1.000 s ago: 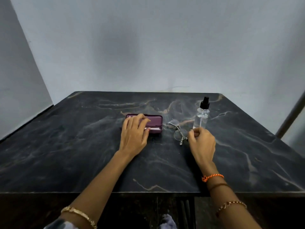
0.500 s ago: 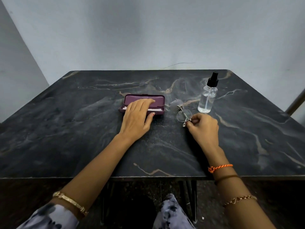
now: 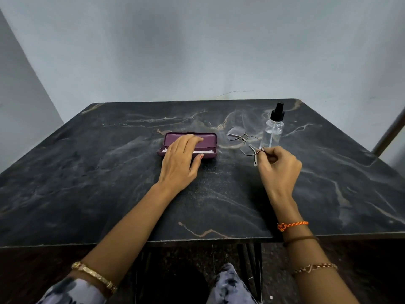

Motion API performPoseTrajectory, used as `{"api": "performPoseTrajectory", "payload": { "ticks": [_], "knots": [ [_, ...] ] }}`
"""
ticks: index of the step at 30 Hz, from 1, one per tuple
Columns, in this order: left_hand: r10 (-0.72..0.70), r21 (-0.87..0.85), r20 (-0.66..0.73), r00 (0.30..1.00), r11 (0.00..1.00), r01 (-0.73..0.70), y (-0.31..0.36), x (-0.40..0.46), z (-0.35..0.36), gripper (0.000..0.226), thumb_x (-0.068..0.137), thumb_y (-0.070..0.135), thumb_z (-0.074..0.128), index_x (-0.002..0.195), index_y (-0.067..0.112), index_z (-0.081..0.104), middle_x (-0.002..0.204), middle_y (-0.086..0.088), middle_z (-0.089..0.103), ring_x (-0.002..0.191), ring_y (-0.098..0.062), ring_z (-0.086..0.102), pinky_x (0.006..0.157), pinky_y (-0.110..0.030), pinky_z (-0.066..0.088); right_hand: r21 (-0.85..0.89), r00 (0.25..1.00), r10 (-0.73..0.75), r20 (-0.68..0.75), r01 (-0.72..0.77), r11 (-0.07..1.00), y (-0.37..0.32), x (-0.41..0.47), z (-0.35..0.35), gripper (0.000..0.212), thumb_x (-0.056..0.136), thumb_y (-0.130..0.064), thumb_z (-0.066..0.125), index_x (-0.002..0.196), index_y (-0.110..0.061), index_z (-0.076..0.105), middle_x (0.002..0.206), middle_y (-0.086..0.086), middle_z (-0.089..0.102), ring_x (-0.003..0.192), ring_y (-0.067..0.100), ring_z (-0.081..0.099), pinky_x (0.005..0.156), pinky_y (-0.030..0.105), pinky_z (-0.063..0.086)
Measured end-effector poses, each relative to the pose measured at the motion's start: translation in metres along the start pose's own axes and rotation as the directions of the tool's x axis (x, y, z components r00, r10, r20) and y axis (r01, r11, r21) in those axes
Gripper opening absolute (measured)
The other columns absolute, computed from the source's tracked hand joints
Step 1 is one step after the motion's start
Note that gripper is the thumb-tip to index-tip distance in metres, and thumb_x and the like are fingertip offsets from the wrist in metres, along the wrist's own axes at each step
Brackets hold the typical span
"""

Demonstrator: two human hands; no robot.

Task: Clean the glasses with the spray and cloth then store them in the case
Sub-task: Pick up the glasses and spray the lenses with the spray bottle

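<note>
A purple glasses case (image 3: 209, 140) lies open in the middle of the dark marble table (image 3: 109, 172), with a strip of white cloth (image 3: 202, 151) showing inside. My left hand (image 3: 180, 161) lies flat over the case, fingers spread across the lid and the opening. Thin metal-framed glasses (image 3: 243, 140) sit just right of the case, and my right hand (image 3: 278, 165) pinches them at the near temple hinge. A clear spray bottle (image 3: 274, 130) with a black nozzle stands upright just behind the glasses.
The table's front edge (image 3: 197, 240) runs below my forearms. A grey wall rises behind the table. A slanted pole (image 3: 390, 132) stands past the table's right side. My knees show under the table.
The camera has tilted, so the table sits lower in view. My right hand has closed on the glasses' temple and lifted that side slightly. My left hand stays on the case.
</note>
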State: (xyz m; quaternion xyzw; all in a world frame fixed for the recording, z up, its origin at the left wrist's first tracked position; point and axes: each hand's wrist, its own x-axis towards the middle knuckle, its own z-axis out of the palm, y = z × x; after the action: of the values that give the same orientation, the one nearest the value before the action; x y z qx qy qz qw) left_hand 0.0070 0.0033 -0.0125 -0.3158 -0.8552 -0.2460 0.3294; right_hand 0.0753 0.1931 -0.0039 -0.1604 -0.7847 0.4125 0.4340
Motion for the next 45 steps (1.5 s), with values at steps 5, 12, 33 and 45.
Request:
{"api": "performPoseTrajectory", "payload": {
  "ticks": [5,12,33,45],
  "knots": [
    [0.026,0.036,-0.113,0.993,0.999,-0.022,-0.002,0.000,-0.001,0.034,0.075,0.006,0.067,0.107,0.001,0.058,0.112,-0.022,0.058,0.116,-0.035,0.048,0.099,-0.042,0.039,0.335,0.998,0.054,-0.014,-0.046,0.941,-0.005,0.006,0.001,0.012,0.078,-0.006,0.066,0.073,-0.017,0.067,0.062,-0.010,0.063,0.053,-0.006,0.059,0.057,0.009,0.047],
    [-0.256,-0.476,-0.251,0.934,0.872,0.111,0.008,0.027,-0.011,0.022,0.088,0.017,0.050,0.108,0.010,0.057,0.116,-0.014,0.055,0.107,-0.007,0.049,0.093,-0.014,0.038,0.631,0.982,-0.082,0.168,-0.043,0.775,-0.025,0.032,0.015,0.019,0.080,0.007,0.062,0.075,-0.012,0.066,0.055,-0.010,0.069,0.054,0.000,0.064,0.052,0.012,0.050],
    [-0.453,-0.861,0.401,0.797,-0.483,0.158,-0.025,0.089,0.008,0.031,0.077,0.034,0.050,0.077,0.012,0.072,0.080,-0.006,0.074,0.079,-0.019,0.070,0.072,-0.027,0.057,0.633,0.960,-0.220,0.175,0.061,0.772,-0.002,0.065,0.081,0.034,0.080,0.007,0.061,0.085,-0.025,0.068,0.077,-0.014,0.074,0.072,0.004,0.069,0.063,0.015,0.055],
    [-0.281,-0.811,0.412,0.867,-0.547,0.208,-0.028,0.082,0.010,0.048,0.035,0.031,0.092,0.070,0.008,0.070,0.074,-0.003,0.071,0.085,-0.022,0.069,0.075,-0.028,0.058,0.710,0.975,-0.165,0.148,0.012,0.705,-0.009,0.074,0.069,0.027,0.078,0.007,0.063,0.085,-0.018,0.067,0.070,-0.016,0.072,0.067,-0.001,0.066,0.063,0.013,0.054]
  ]
}}
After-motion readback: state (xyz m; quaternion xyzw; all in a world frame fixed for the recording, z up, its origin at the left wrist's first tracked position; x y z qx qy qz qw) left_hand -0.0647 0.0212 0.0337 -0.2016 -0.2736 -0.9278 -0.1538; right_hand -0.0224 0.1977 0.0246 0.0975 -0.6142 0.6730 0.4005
